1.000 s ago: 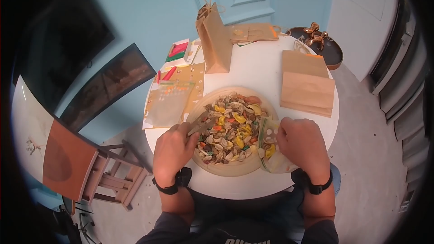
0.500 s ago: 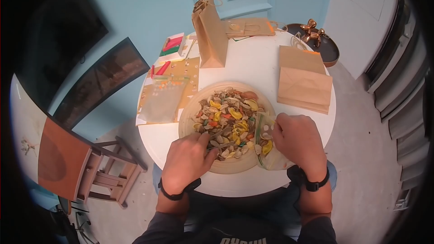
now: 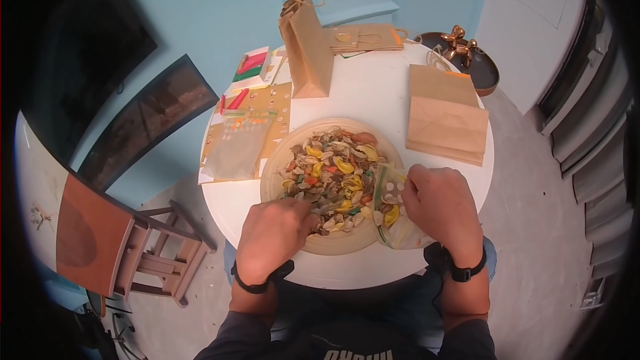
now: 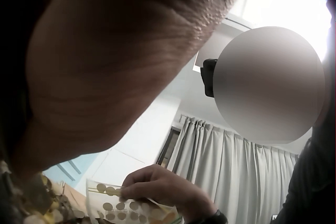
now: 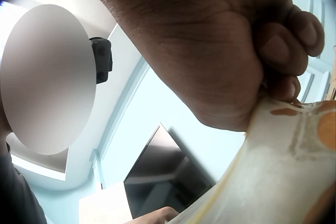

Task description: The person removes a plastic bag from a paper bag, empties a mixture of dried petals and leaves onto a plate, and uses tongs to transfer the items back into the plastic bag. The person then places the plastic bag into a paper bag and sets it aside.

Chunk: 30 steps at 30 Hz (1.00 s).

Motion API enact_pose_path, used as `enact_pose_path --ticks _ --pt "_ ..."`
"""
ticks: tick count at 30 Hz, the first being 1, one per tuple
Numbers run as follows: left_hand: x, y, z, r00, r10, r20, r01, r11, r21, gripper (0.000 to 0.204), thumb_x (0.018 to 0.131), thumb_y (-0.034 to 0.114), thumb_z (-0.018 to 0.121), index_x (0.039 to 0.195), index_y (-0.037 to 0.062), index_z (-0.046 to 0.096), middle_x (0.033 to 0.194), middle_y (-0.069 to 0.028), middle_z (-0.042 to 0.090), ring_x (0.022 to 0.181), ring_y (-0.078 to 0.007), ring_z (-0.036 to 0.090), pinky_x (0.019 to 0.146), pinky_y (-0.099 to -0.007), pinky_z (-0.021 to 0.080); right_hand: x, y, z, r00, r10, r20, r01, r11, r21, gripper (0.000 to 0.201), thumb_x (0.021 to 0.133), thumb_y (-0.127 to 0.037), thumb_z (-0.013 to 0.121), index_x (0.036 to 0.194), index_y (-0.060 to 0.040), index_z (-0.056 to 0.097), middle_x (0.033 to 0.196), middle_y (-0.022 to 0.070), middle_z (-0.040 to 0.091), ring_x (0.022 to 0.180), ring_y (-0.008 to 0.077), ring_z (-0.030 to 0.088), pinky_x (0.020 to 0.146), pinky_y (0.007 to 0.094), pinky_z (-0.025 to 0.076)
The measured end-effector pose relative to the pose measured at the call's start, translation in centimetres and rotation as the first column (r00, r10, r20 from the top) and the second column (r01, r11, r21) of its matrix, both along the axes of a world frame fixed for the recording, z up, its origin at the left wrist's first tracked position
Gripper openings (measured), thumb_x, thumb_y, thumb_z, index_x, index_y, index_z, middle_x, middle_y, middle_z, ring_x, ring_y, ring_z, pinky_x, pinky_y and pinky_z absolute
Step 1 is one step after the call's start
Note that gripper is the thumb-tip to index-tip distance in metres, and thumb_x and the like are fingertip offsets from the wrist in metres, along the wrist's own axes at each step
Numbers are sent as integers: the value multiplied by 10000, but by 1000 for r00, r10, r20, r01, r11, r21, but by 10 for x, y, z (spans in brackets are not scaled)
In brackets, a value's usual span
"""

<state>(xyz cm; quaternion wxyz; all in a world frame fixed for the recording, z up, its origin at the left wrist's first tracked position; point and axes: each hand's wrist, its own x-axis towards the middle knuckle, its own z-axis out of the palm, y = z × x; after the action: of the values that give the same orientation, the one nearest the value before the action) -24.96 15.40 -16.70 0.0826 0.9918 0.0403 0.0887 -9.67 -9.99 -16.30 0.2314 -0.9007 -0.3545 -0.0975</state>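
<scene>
A round, pale bowl [image 3: 270, 177] is full of small shell-like dried pieces [image 3: 333, 180], mostly beige with yellow, orange and green ones. My left hand [image 3: 277, 230] is over its near left part and grips a slim pair of tongs [image 3: 325, 205], their tips down among the pieces. At the bowl's right rim, my right hand [image 3: 443, 203] pinches the top edge of a clear zip bag [image 3: 403, 233] with pale dots. Several pieces, one of them yellow, show inside the bag's mouth, which faces the bowl. In the right wrist view, curled fingers [image 5: 275, 50] hold the bag's edge.
A brown paper bag [image 3: 310, 53] with handles stands behind the bowl; a folded one [image 3: 447, 123] lies at right, more [image 3: 367, 37] at the back. Left of the bowl lie another zip bag [image 3: 237, 150] on a patterned sheet and a box of coloured sticks [image 3: 252, 67].
My left hand has moved right and toward me from the bowl's left rim, taking the tongs in among the pieces. My right hand keeps its hold on the zip bag. The head view has shifted slightly.
</scene>
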Motion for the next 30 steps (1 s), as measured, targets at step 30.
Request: enact_pose_path --ticks 30 --pt "5 19 9 929 236 284 -200 968 -149 276 905 193 862 1085 -11 817 911 -227 782 834 -419 778 752 -473 601 2 -11 1 999 -52 10 52 998 23 206 968 -118 717 804 5 690 732 239 711 713 459 712 719 546 575"
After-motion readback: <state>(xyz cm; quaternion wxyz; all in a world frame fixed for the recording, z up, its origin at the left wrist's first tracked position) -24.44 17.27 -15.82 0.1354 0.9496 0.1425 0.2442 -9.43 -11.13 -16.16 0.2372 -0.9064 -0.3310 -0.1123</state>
